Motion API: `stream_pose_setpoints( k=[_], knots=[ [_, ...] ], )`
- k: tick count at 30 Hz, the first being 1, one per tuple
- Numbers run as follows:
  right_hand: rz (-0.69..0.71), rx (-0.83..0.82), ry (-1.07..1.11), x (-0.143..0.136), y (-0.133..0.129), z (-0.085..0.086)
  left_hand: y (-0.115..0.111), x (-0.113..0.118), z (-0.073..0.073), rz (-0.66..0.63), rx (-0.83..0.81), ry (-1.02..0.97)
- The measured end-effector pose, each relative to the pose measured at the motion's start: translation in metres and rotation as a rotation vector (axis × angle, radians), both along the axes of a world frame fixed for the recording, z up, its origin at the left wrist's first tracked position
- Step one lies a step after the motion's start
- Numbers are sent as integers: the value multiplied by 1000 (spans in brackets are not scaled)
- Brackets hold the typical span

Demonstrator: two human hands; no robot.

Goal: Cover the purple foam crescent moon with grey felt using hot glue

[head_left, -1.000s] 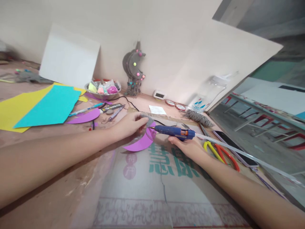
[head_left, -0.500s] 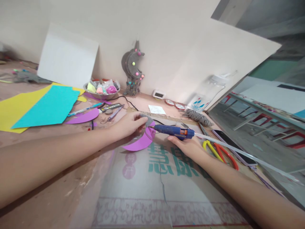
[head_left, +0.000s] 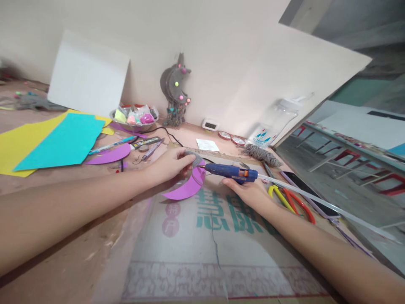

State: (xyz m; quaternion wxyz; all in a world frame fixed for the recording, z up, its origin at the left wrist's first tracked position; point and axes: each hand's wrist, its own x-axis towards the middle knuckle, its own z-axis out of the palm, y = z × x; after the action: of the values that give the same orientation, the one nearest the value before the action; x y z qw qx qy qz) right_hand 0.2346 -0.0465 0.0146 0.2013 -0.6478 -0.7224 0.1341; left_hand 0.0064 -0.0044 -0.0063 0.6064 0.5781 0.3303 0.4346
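Observation:
A purple crescent (head_left: 185, 188), its upper end wrapped in grey yarn (head_left: 196, 160), is pinched in my left hand (head_left: 173, 164). Its bare purple part curves down and to the left above the printed board (head_left: 190, 245). My right hand (head_left: 248, 192) is closed around a blue glue gun (head_left: 229, 171), whose nozzle points left and meets the crescent near the yarn's edge. A long clear glue stick (head_left: 303, 194) sticks out of the gun's back end. Whether the nozzle touches the paper is too small to tell.
Yellow-and-red-handled tools (head_left: 299, 202) and a phone (head_left: 310, 194) lie at the right, near a grey yarn bundle (head_left: 262, 155) and a bottle (head_left: 274, 122). Blue sheet (head_left: 63, 141), bowl (head_left: 134, 122) and purple piece (head_left: 110, 155) are at the left. A moon ornament (head_left: 176, 88) hangs behind.
The view has shifted very slightly. Both hands keep their holds, and the glue gun's nozzle stays at the crescent's upper part.

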Motion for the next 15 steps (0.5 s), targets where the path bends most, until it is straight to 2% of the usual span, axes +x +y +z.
stream_pose_setpoints(
  k=[6,15],
  knots=[
    [-40,10,-28,0,0,0,-1,0,3,9,-4,7],
    [-27,25,-29,7,3,-6,-1,-1,4,13,-34,21]
  ],
)
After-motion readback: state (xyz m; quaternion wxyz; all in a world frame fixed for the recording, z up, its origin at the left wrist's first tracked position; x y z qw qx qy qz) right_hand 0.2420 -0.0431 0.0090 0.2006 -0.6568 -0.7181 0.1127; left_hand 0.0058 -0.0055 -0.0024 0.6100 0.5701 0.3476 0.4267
